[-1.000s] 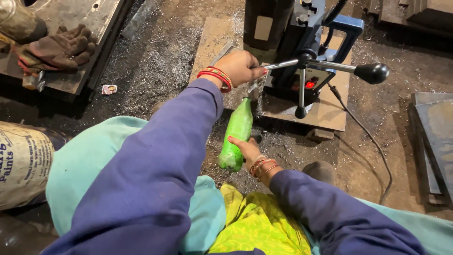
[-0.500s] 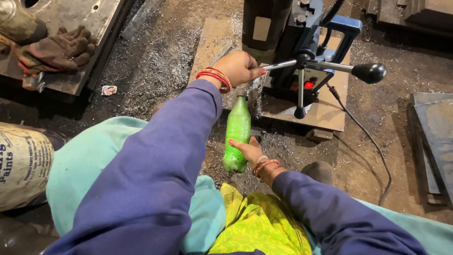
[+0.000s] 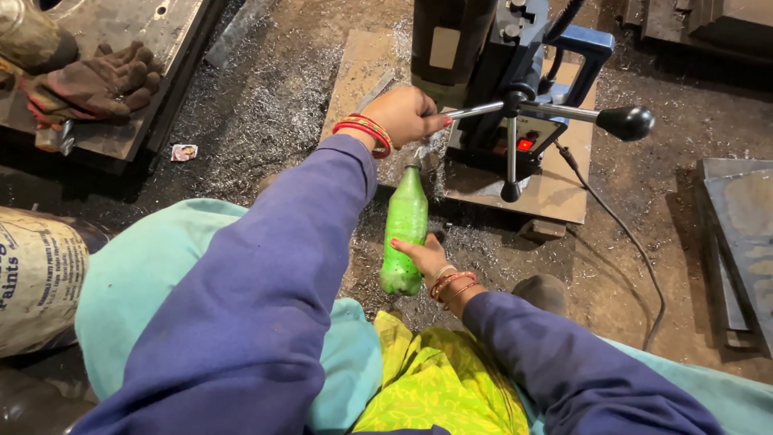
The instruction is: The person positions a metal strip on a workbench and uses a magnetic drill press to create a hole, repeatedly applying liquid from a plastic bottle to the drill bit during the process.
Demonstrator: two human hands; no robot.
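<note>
Behind the left hand (image 3: 407, 113) — grip on the drill handle (image 3: 555, 113) — the bottle (image 3: 405, 229) neck hides; right hand (image 3: 425, 256) holds it.

- Long blue-purple fabric sleeves on both arms, loose w/ soft folds.
- Left hand (image 3: 407, 114): red nail polish; stack of red & gold bangles (image 3: 365, 133) at wrist.
- Right hand (image 3: 424, 256): red polish too; thin red & gold wrist bangles (image 3: 451, 286).
- Yellow-green patterned garment (image 3: 439, 379) over lap; teal cloth (image 3: 145, 290) beside it.

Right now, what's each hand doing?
Left hand: closed on the drill's feed handle.
Right hand: closed on the green bottle.
</note>
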